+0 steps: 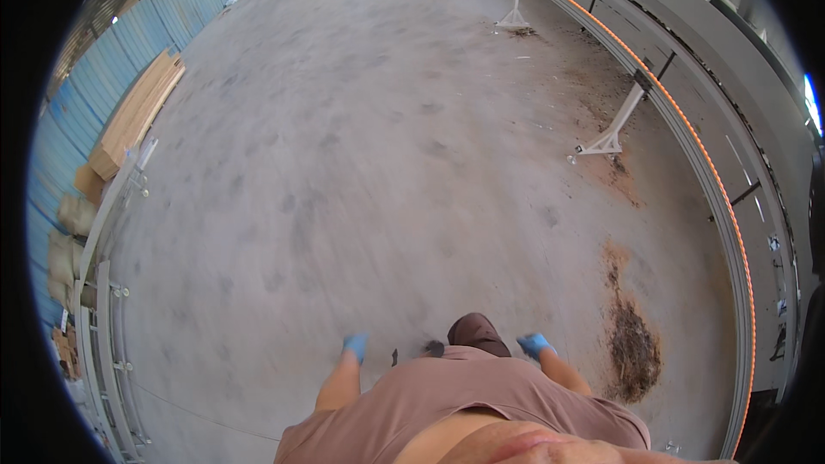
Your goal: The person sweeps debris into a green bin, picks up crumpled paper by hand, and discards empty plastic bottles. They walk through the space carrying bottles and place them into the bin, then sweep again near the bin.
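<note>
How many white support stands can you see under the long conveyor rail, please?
2: one white stand mid-right under the rail, another farther up near the top. Others may be hidden.

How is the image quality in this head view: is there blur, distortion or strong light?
Head view: the concrete floor is lit evenly by daylight, with no hard shadows; its marks look slightly smeared by motion blur; the long rail with the orange edge bends strongly toward the rim from fisheye distortion; the corners are black; both gloved hands, left and right, are small and soft.

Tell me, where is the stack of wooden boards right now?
In the head view, the stack of wooden boards lies far off on the person's left, against the blue corrugated wall, above the metal frame at the floor's left edge.
</note>
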